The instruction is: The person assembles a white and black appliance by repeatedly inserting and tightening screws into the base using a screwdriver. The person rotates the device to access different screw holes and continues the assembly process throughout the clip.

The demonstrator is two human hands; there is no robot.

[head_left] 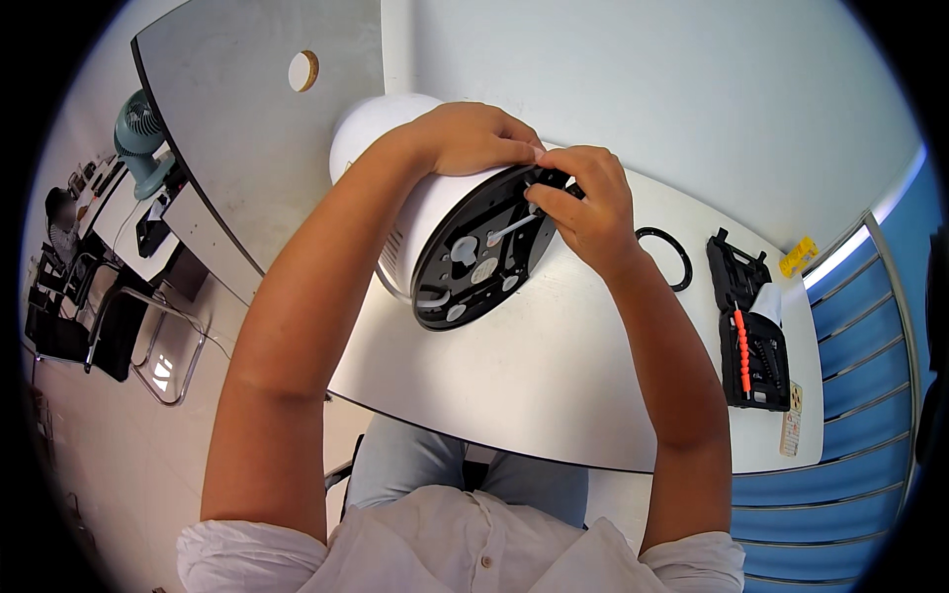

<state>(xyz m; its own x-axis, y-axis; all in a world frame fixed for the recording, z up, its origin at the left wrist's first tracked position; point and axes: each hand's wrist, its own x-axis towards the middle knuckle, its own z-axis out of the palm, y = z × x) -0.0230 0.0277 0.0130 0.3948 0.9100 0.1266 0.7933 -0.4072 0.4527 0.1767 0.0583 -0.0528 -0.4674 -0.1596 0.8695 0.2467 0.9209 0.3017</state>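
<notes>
A white, rounded household appliance (390,114) lies tipped on the table, its black underside (484,252) turned toward the right and toward me. Pale round feet, a whitish strip and several openings show on that underside. My left hand (474,136) is closed over the upper side of the white body, thumb along the edge of the base. At the top rim of the base, my right hand (591,198) has its fingers bent in a pinch. What sits between those fingertips is hidden; something dark shows beside them. The two hands touch or nearly touch at the rim.
Right of my right forearm, a black ring (682,259) lies on the white table (514,395). Farther right is an open black tool case (732,272) with an orange flexible shaft (741,346). A yellow object (797,257) and a pale remote-like strip (791,433) lie near the metal railing (895,287).
</notes>
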